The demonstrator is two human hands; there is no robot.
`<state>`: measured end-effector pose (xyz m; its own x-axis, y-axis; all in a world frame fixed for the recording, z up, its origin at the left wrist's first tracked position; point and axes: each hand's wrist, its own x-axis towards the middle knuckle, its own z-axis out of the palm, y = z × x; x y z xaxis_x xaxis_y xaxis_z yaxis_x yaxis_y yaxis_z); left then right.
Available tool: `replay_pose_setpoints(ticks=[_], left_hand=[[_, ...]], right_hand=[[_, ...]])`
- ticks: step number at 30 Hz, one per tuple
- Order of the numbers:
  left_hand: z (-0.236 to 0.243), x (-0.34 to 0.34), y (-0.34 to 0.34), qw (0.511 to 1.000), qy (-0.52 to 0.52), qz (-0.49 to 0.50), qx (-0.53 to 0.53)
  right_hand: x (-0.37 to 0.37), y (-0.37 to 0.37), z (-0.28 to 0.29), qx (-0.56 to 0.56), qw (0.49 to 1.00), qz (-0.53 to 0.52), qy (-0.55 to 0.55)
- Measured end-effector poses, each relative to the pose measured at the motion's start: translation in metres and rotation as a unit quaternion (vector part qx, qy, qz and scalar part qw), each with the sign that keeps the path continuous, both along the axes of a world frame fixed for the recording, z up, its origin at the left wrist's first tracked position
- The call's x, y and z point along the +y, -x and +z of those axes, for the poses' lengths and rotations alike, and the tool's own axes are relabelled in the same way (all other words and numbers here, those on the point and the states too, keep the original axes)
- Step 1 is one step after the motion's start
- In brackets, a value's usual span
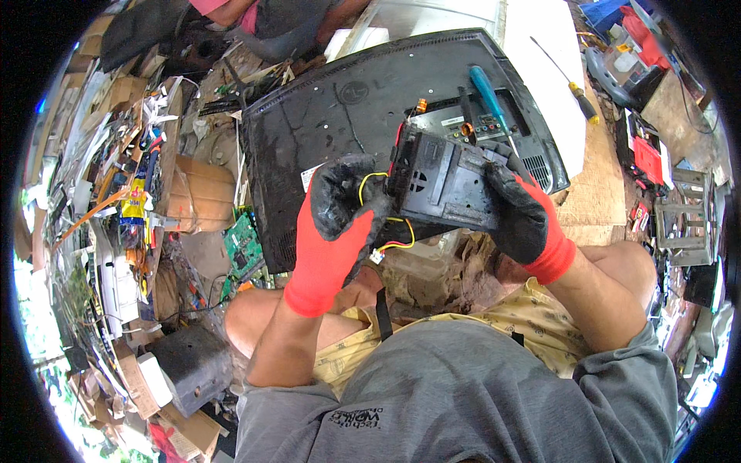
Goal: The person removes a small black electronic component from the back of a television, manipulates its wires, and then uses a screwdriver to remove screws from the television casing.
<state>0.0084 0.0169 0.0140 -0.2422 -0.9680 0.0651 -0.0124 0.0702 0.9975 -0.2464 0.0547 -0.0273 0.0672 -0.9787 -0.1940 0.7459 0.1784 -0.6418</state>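
Observation:
My right hand (525, 224), in a red and black glove, grips the right end of a black plastic module (440, 181), held tilted above the back of a large black flat screen (301, 131). My left hand (340, 224), gloved alike, is closed at the module's left side on thin yellow and red wires (405, 235), which loop out and end in a white connector (377, 256). A teal-handled screwdriver (486, 92) lies on the screen's back, partly behind the module.
A yellow-and-black screwdriver (583, 104) lies on a white board (556, 147) at right. Cluttered scrap, cardboard (197, 197) and a green circuit board (241, 243) lie at left. Plastic and metal parts (687, 216) crowd the right edge. Part of another person (231, 11) shows at the top.

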Motion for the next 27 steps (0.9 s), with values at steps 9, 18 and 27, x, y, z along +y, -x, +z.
replay_pose_setpoints(ticks=[9, 18, 27], left_hand=[[0.012, -0.003, -0.002, 0.997, 0.056, -0.007, -0.052], [0.013, -0.003, -0.008, 0.987, -0.128, -0.040, 0.092], [0.014, 0.001, -0.014, 0.990, -0.069, -0.087, 0.090]], right_hand=[[0.002, -0.009, 0.017, -0.042, 0.999, 0.031, 0.003], [0.006, -0.001, 0.013, -0.022, 0.997, 0.075, -0.004], [0.004, 0.007, 0.008, -0.056, 0.992, 0.111, 0.013]])
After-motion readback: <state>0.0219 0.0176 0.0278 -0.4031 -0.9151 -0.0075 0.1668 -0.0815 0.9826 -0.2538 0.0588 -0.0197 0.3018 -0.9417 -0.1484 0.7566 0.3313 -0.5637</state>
